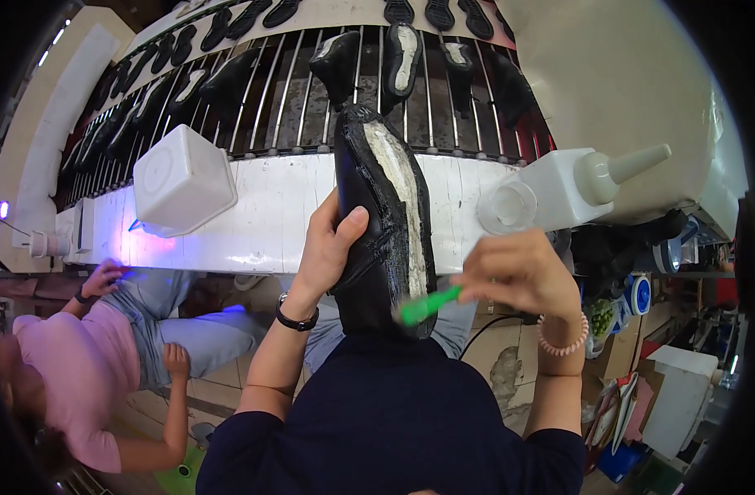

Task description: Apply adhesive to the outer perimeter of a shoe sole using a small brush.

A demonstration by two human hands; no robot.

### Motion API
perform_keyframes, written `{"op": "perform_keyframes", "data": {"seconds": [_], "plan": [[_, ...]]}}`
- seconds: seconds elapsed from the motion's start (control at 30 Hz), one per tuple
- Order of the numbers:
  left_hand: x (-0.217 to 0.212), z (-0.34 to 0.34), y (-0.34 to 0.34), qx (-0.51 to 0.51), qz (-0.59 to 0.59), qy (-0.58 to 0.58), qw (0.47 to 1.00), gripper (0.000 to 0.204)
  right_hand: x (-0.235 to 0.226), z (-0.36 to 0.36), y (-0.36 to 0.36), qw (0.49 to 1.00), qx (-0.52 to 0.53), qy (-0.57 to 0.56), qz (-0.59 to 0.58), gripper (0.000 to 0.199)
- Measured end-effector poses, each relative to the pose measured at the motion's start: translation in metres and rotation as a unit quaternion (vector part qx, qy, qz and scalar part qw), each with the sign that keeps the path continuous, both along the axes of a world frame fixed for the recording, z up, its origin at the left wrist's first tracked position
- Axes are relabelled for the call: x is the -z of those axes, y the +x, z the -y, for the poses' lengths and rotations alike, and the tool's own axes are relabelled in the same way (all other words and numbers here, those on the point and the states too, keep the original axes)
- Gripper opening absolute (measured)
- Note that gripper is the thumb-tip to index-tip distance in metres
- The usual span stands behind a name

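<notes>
A black shoe upper (365,198) is held bottom side up, its toe pointing away from me and propped over the bench edge. Along its underside runs a cream-white strip (391,165) bordered by a dark, glossy margin. My left hand (332,243) grips the shoe's left side, thumb on top. In my right hand (522,272), the fingers pinch the handle of a green brush (431,305). The brush head, slightly blurred, lies over the near end of the underside; its bristles are hard to make out.
On the white bench (270,206) stand a square white container (179,177) at left, and a clear cup (508,206) beside a white nozzle bottle (559,186) at right. Beyond, a roller conveyor (295,91) carries several black uppers and soles. A co-worker in pink (80,355) sits at left.
</notes>
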State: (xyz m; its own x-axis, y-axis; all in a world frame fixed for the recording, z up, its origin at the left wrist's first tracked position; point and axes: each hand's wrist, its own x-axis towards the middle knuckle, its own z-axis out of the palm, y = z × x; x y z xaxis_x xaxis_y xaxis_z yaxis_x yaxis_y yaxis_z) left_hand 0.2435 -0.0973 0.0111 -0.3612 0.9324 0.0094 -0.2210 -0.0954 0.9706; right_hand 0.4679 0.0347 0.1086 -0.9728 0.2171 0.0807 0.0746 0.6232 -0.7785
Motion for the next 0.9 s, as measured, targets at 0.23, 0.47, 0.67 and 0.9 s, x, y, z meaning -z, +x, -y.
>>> {"op": "perform_keyframes", "data": {"seconds": [0.23, 0.47, 0.67, 0.9], "plan": [[0.002, -0.006, 0.001, 0.028, 0.018, -0.013, 0.999, 0.049, 0.008, -0.007, -0.018, 0.985, 0.159, 0.007, -0.063, 0.014], [0.005, -0.014, -0.004, 0.032, 0.065, -0.055, 0.996, 0.047, 0.0, -0.008, -0.014, 0.998, 0.012, -0.054, -0.001, 0.016], [0.019, -0.016, -0.004, 0.101, 0.15, -0.107, 0.978, 0.05, 0.007, -0.017, -0.022, 0.994, -0.057, -0.091, -0.005, 0.018], [0.04, -0.014, 0.01, 0.204, 0.305, -0.192, 0.91, 0.058, 0.006, -0.026, -0.039, 0.989, -0.113, -0.097, 0.01, 0.019]]}}
